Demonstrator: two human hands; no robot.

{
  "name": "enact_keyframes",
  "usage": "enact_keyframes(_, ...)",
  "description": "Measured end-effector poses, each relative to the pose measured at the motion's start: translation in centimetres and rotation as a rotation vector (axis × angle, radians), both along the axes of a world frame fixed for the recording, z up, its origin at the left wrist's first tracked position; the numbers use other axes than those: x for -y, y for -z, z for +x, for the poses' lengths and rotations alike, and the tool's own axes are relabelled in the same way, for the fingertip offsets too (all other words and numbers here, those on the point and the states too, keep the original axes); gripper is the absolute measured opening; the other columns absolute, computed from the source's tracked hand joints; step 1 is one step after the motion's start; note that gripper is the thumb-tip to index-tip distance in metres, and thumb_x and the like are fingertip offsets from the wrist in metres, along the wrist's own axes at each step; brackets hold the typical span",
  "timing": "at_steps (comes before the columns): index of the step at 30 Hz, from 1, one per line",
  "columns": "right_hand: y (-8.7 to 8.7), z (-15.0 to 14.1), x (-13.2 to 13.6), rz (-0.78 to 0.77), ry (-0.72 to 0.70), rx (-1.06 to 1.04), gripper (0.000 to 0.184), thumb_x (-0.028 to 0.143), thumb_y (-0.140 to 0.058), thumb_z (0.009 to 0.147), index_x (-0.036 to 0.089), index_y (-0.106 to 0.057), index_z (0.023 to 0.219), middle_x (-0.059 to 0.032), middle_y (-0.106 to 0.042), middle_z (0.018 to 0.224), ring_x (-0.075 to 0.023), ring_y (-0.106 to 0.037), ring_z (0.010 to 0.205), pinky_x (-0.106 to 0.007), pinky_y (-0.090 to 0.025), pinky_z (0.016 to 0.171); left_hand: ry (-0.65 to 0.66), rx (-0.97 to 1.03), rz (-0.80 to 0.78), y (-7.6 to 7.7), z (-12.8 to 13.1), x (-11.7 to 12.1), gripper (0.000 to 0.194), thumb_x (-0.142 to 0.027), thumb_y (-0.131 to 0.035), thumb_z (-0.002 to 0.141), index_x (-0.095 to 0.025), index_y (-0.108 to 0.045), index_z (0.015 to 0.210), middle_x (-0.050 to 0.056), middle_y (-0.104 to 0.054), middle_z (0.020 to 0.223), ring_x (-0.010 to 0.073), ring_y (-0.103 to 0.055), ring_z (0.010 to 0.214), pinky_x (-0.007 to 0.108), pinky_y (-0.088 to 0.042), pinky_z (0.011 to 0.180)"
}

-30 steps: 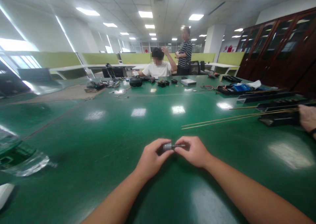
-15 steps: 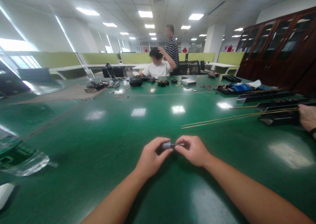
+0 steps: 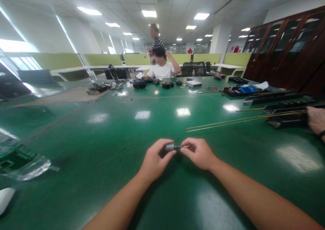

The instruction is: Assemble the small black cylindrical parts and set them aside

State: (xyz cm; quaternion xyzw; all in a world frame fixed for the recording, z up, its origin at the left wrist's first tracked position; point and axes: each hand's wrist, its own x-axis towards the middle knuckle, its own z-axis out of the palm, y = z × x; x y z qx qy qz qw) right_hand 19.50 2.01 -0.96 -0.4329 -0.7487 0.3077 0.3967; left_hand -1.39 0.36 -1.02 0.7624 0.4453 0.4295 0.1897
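Above the green table, my left hand (image 3: 157,158) pinches a small grey metal cylinder (image 3: 169,147) between thumb and fingers. From its right end runs a thin dark rod (image 3: 178,147), roughly level. My right hand (image 3: 199,152) is closed on the far end of this rod, with thumb and index finger pressed around it. The fingers partly cover both pieces, and whether the rod sits inside the cylinder or only meets its end I cannot tell.
Thin brass-coloured rods (image 3: 223,122) lie across black trays (image 3: 286,120) at right, by another person's hand (image 3: 317,120). A clear bottle (image 3: 22,162) lies at left. Tools, a black case (image 3: 139,84) and a silver box (image 3: 193,83) line the far side, near a seated person (image 3: 162,69).
My left hand has shifted slightly left and up with the grey cylinder, and more of the dark rod shows between the hands. A standing person has walked left behind the seated one.
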Motion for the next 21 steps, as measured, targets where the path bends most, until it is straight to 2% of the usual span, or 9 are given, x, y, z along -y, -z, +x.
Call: enact_keyframes(21, 0.12, 0.05, -0.12, -0.022, 0.033, -0.010, 0.012, 0.026, -0.064, 0.082, 0.017, -0.072, 0.084, -0.0021, -0.069, 0.069, -0.0152, -0.061, 0.061, -0.024, -0.045, 0.057, -0.037, -0.009, -0.020, -0.27, -0.05, 0.08, 0.023, -0.030, -0.065, 0.086, -0.022, -0.065, 0.107, 0.005, -0.067, 0.105, 0.0208, -0.063, 0.095, 0.034, -0.051, 0.086)
